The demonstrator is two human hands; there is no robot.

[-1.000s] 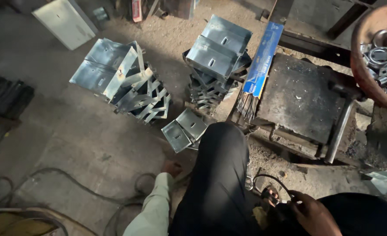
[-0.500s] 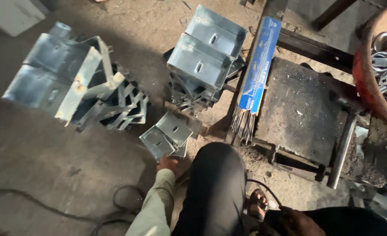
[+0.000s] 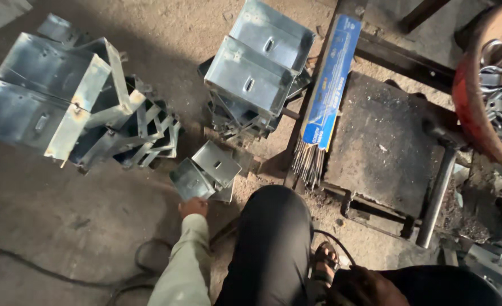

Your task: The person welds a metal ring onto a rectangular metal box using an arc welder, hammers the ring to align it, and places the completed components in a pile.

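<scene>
A small folded sheet-metal box piece (image 3: 208,170) lies on the dusty floor in front of my knee. My left hand (image 3: 193,206), in a pale green sleeve, rests on its near edge with the fingers curled over the metal. My right hand (image 3: 361,288) sits low at the bottom of the view beside my black-trousered knee (image 3: 273,238). Its fingers are mostly cut off, so what it holds is unclear. A thin black cable (image 3: 327,241) runs toward it past my sandalled foot (image 3: 323,265).
Stacks of grey metal boxes stand ahead (image 3: 256,73) and at the left (image 3: 52,96), with bent brackets (image 3: 149,133) beside them. A blue packet of welding rods (image 3: 330,85) leans by a dark steel work plate (image 3: 381,141). A red tub (image 3: 472,107) of metal rings is right.
The view has dropped and closed in on the floor. My left hand has reached forward from beside my knee onto the small folded metal piece. My right hand has slid lower in the view.
</scene>
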